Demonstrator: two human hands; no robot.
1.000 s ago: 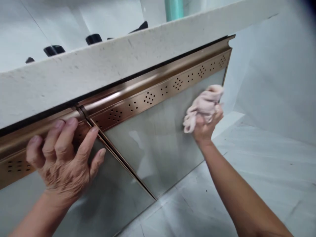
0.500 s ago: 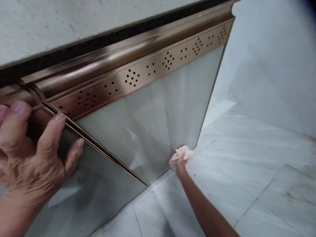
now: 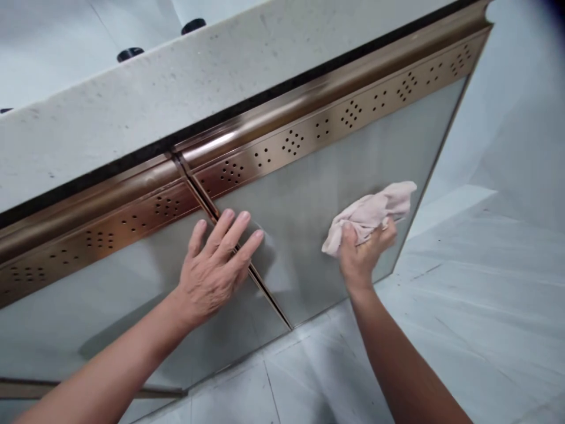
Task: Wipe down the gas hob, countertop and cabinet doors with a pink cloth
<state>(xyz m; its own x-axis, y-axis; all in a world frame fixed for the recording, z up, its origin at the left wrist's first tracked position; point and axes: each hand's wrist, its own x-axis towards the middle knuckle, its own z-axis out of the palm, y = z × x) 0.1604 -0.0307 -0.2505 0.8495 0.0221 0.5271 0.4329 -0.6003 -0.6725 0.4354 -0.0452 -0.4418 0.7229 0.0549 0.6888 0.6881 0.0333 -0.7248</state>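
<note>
A pale pink cloth (image 3: 373, 212) is bunched in my right hand (image 3: 364, 250), up against the right cabinet door (image 3: 304, 235). Glossy grey panels make up the doors, with copper-coloured trim (image 3: 324, 126) pierced by small holes along their tops. My left hand (image 3: 220, 259) has its fingers spread over the seam between the right door and the left cabinet door (image 3: 132, 277). Whether its palm presses on the surface I cannot tell. The cloth hides part of my right fingers.
Above the doors runs a speckled pale countertop (image 3: 176, 100), with black round objects (image 3: 193, 26) behind its edge. Light tiled floor (image 3: 441, 330) lies below and to the right. A pale wall (image 3: 525, 129) stands at the right.
My right hand has risen with the cloth from the door's bottom corner to its middle. My left hand has come down from the top trim onto the seam. The view has shifted left.
</note>
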